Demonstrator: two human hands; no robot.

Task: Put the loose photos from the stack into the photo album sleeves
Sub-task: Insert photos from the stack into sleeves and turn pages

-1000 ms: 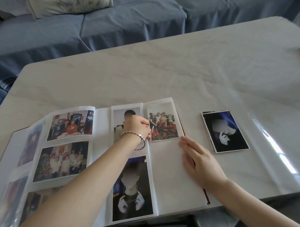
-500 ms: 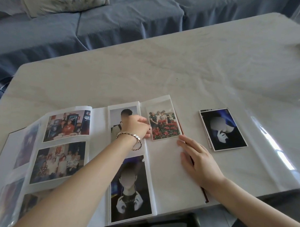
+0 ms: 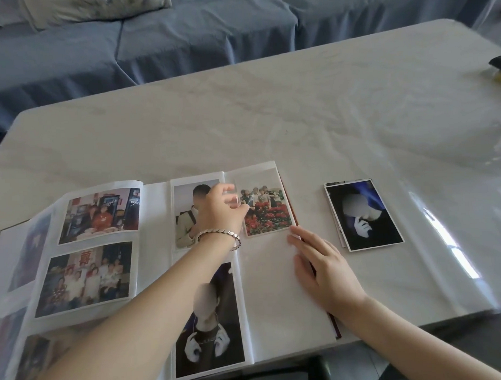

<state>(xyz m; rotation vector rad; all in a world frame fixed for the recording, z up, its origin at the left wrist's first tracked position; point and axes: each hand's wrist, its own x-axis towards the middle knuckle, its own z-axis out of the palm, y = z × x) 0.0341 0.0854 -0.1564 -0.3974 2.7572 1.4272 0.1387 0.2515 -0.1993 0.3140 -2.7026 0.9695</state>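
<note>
Our left hand (image 3: 221, 210) is up at the top of the right page, fingers loosely curled, thumb and forefinger looking like they pinch the clear lip of the sleeve (image 3: 256, 172) on the spine side. Hard to say if the thumb also touches the photo (image 3: 265, 215) itself. That photo, the group one with red flowers, sits in the top sleeve, a bit skewed, and we can't tell if its lower edge is fully under the plastic

Our right hand (image 3: 320, 261) lies flat with straight fingers on the bare lower half of the same page, holding nothing, just pressing the album (image 3: 277, 331) down near its outer edge. The stack (image 3: 363, 214) waits on the table (image 3: 241, 119), to the right of the album and apart from it, dark portrait on top

What we reckon could go wrong: shove the photo while it's crooked and a corner catches on the plastic and bends. Tug the lip too hard and the sleeve may crease or split at the seam. And if the right hand lifts early, the page could slide or flip and drag the photo back out
</note>
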